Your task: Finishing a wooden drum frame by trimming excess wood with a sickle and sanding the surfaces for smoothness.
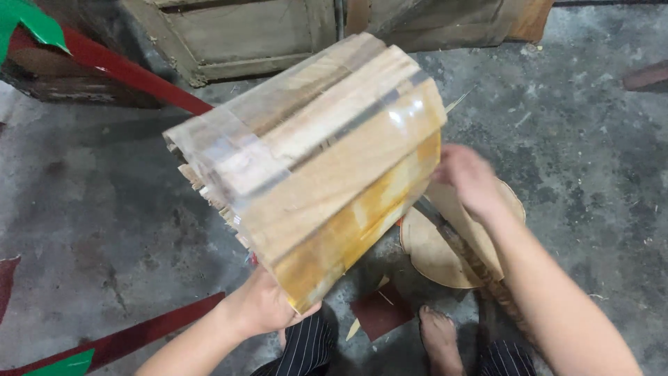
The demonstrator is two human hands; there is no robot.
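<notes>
Over rough concrete, left hand (261, 306) grips taped wooden bundle (309, 163).

Head camera looks steeply down, close over a taped wood bundle (306, 163) and concrete floor (591, 139).

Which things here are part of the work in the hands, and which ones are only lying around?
In the work:
- bundle of wood strips, wrapped in clear film
- left hand, holding the bundle from below
- right hand, at the bundle's far end

Lying about:
- round wooden board on the concrete floor
- red strips
- green piece
- old wooden frame
</notes>
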